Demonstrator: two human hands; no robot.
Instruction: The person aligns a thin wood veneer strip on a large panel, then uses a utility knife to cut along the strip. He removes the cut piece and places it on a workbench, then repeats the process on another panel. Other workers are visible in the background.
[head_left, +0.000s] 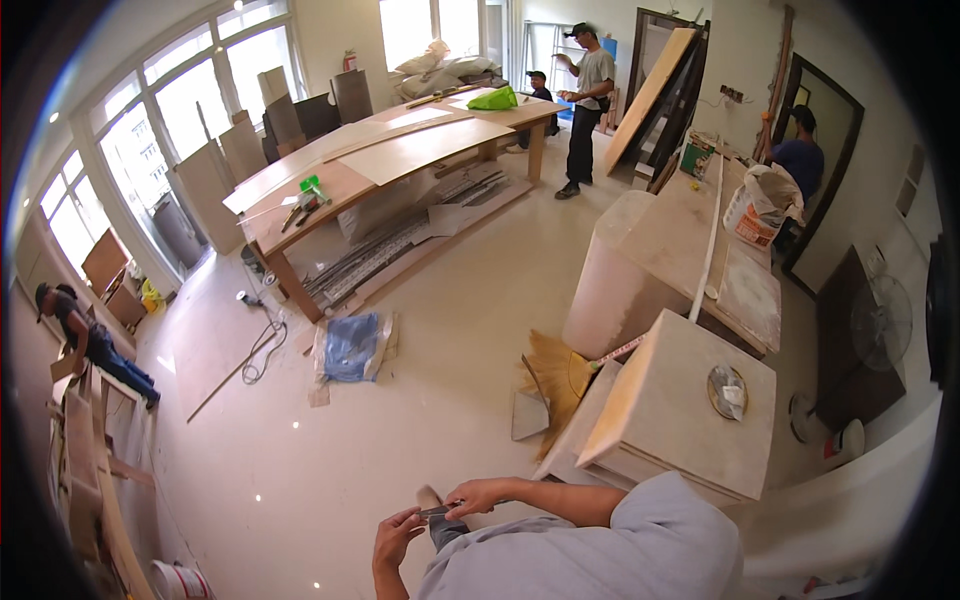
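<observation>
My right hand (477, 496) is closed around one end of a thin, narrow tool with a grey, metallic look (434, 512). At its other end, the fingertips of my left hand (396, 533) are pinched together on it. The tool lies across in front of my body, above the pale floor, and is too small to name exactly. Below my right hand show part of my leg and a foot. To the right of my hands, nearest to my right arm, stands a pale wooden cabinet (690, 415) with a round tin lid (727, 391) on top.
A straw broom (556, 378) and a dustpan (530, 415) lean by the cabinets. Ahead stands a long worktable (400, 150) with sheets and a green bag (492, 98). A blue plastic sheet (351, 347) and a cord (262, 350) lie on the floor. Several people work around the room.
</observation>
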